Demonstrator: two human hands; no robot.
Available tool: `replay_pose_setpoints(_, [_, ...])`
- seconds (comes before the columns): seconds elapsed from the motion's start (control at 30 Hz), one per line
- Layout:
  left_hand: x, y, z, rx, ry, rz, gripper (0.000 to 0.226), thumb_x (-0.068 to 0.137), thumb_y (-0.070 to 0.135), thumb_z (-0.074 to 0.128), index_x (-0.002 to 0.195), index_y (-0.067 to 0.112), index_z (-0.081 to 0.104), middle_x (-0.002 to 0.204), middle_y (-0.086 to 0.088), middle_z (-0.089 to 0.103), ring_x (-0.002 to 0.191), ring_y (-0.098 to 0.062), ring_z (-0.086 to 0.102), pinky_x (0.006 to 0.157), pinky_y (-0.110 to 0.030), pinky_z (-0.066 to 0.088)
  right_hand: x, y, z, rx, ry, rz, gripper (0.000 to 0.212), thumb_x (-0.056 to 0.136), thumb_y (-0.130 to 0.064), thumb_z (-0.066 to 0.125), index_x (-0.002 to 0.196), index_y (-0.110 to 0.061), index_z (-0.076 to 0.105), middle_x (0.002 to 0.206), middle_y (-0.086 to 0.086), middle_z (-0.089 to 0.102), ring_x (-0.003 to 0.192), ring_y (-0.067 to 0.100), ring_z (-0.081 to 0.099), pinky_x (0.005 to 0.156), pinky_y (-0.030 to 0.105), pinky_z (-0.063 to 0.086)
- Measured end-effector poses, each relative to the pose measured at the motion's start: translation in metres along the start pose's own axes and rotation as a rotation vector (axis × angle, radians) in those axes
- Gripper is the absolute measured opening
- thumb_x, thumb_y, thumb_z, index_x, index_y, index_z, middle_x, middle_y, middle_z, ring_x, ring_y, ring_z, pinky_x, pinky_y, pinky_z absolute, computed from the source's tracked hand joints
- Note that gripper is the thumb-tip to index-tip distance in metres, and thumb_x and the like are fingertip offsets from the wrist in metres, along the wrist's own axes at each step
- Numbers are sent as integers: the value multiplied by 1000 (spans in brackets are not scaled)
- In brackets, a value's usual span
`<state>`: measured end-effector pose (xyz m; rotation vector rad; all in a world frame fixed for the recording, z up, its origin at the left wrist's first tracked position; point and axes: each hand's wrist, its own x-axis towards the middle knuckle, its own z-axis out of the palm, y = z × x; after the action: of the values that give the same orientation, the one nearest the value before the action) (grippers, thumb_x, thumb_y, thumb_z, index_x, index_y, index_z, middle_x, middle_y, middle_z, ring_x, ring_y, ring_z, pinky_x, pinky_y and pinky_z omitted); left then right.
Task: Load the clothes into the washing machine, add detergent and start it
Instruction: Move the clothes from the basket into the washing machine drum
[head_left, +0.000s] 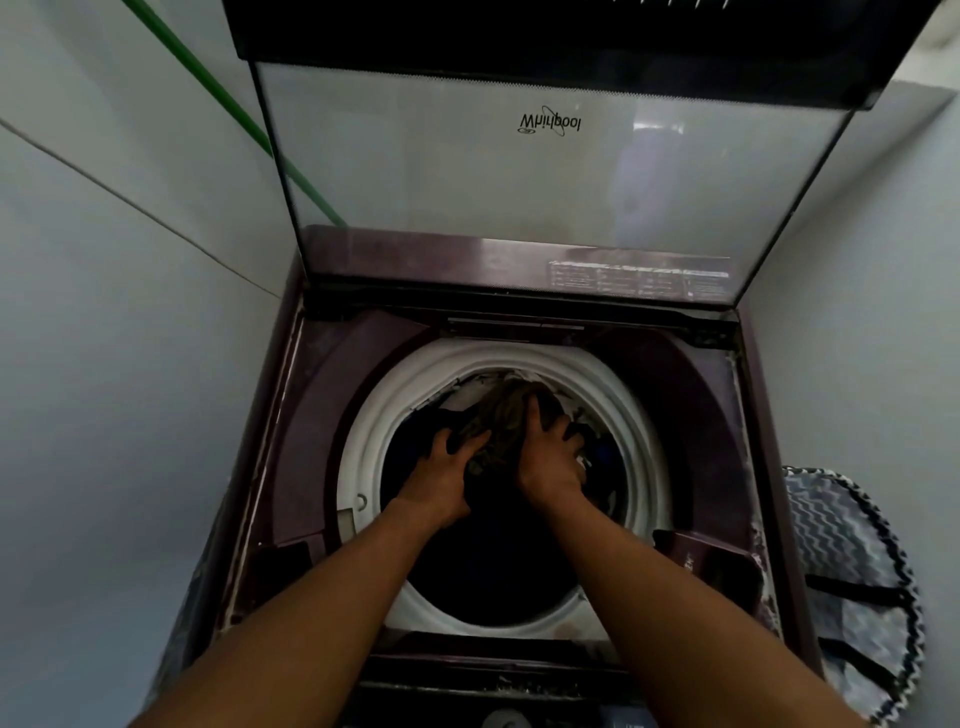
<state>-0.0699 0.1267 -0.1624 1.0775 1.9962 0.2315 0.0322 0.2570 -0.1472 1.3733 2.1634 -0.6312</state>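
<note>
A maroon top-loading washing machine (311, 415) stands below me with its glass lid (545, 171) raised upright. Inside the white drum rim (379, 415) lies a pile of clothes: an olive-brown garment (501, 415) on top, white cloth (467, 389) behind it, dark pieces around. My left hand (441, 478) and my right hand (553, 457) are both inside the drum, palms down with fingers spread, resting on the olive-brown garment from either side. No detergent shows.
White walls close in on the left and right of the machine. A green hose (208, 83) runs diagonally behind the lid. A zigzag-patterned laundry basket (841, 561) stands to the right of the machine. The control panel edge (498, 696) is nearest me.
</note>
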Motion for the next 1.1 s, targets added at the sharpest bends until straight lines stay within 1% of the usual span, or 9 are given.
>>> replay_pose_setpoints(0.27, [-7,12,-29,87,-138,-77,94,82,49,74,152,52,10,162,-11,-3,145,-42,13,116,-54,28,-15,-4,-14,-94,-61,18,95,94,-42,57,153,-41,-17,158,20,7,139,49,17,95,71,38])
replay_pose_setpoints(0.37, [-18,29,-45,207,-3,-49,66,88,66,54,148,47,33,156,-11,16,143,-36,14,114,-57,24,-21,-9,-28,-206,-91,1,93,93,-48,54,155,-35,-14,159,24,8,142,50,12,102,76,24])
replay_pose_setpoints(0.47, [-23,41,-56,241,270,45,42,94,55,52,131,37,59,138,-7,39,128,-29,32,106,-49,37,-27,-12,-43,-387,-56,-52,109,83,-53,67,157,-26,-9,158,26,9,144,48,7,106,73,12])
replay_pose_setpoints(0.53, [-23,45,-60,206,405,143,30,96,32,57,125,29,66,124,-6,48,116,-27,43,94,-43,47,-33,-17,-50,-321,38,-84,101,84,-45,67,157,-25,0,155,24,13,141,45,14,105,67,21])
replay_pose_setpoints(0.63, [-19,46,-61,94,351,215,40,90,5,56,123,22,69,119,-10,60,111,-29,56,91,-39,51,-40,-20,-46,-35,190,-136,70,90,-26,60,147,-20,20,145,20,23,130,42,30,99,56,39])
replay_pose_setpoints(0.77, [-15,44,-52,89,33,132,44,91,8,55,131,23,63,126,-7,57,116,-26,56,100,-36,47,-39,-10,-26,98,-25,-189,59,94,-26,55,144,-17,24,143,25,28,127,52,36,105,55,38])
replay_pose_setpoints(0.83, [-16,41,-46,-24,3,115,38,93,12,58,129,21,65,122,-7,57,116,-26,57,99,-30,45,-38,-4,-26,147,-89,-176,65,90,-29,59,145,-18,26,145,26,26,129,55,34,111,56,34])
replay_pose_setpoints(1.0, [-24,42,-47,-235,276,45,36,92,11,60,125,24,67,133,-1,57,124,-17,53,107,-28,42,-40,-4,-44,229,-206,-136,70,86,-38,59,149,-23,31,153,23,23,138,46,31,114,50,33])
replay_pose_setpoints(1.1, [-31,48,-62,-239,411,105,39,86,7,63,121,23,69,124,0,60,118,-16,56,106,-28,43,-47,-7,-56,263,-102,-175,61,79,-42,55,136,-21,52,136,17,53,120,35,55,101,42,49])
